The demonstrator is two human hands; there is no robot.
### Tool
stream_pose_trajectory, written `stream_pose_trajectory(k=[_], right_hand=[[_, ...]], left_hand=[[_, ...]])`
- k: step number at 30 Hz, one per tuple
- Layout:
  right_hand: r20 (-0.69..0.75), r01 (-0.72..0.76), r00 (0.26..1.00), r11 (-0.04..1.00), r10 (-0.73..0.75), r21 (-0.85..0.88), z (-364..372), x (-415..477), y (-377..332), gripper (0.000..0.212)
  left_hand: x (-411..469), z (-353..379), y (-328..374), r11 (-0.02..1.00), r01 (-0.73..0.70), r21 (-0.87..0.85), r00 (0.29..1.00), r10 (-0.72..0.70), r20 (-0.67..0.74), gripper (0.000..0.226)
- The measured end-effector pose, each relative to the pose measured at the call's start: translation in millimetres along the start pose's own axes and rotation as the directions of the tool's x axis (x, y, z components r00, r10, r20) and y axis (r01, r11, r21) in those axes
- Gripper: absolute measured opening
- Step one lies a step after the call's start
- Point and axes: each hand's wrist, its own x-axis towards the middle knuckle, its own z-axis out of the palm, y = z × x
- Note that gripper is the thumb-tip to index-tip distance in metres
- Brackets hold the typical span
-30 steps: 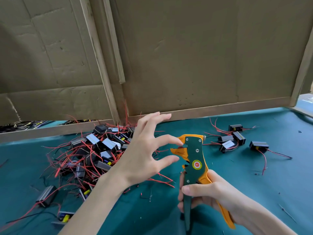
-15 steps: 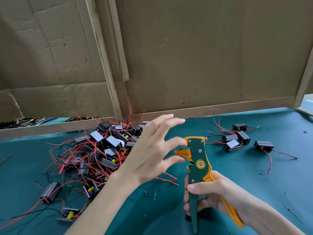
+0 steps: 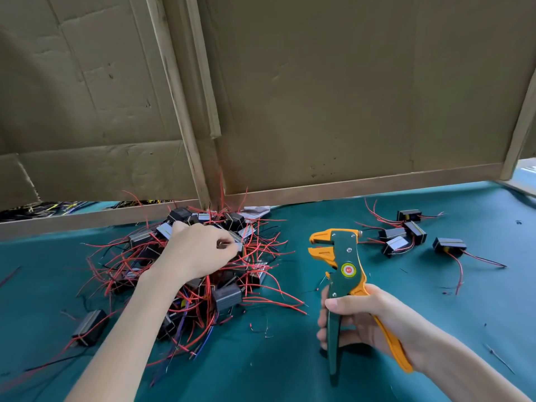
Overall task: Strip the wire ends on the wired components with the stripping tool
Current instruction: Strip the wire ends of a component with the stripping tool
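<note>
Teal cloth [image 3: 290,369]: left hand [image 3: 197,252] pinches boxy component [image 3: 240,246]; right hand [image 3: 369,317] grips stripper [image 3: 345,256].

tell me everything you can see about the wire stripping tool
The stripping tool has a dark green body that looks like metal, with silver screws and a round red and yellow sticker. It has orange jaws and one orange handle beside a green one. It stands upright over the teal table cover. The jaws are slightly apart, face left toward the pile of wired components, and hold no wire. Only the right hand grips it, round both handles.
</note>
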Motion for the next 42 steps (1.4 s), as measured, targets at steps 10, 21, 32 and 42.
stream_pose_trajectory(k=[10, 21, 32, 42], right_hand=[[0.004, 0.032, 0.999, 0.999, -0.032, 0.009, -3, 2, 2, 0.032], [0.024, 0.045, 0.999, 0.999, -0.045, 0.014, -1, 2, 4, 0.046], [0.036, 0.038, 0.999, 0.999, -0.039, 0.021, 1, -1, -1, 0.043], [0.069, 0.086, 0.994, 0.995, -0.082, -0.049, 10, -6, -6, 0.037]], left_hand=[[-1, -11, 2, 0.900, -0.246, -0.360, 0.858, 0.029, -0.513, 0.012], [-11, -11, 53, 0.673, -0.153, -0.724, 0.975, -0.016, -0.221, 0.037], [-15, 8, 66, 0.419, -0.100, -0.902, 0.994, 0.009, -0.106, 0.012], [-20, 2, 71, 0.264, -0.185, -0.947, 0.975, 0.167, -0.144, 0.015]])
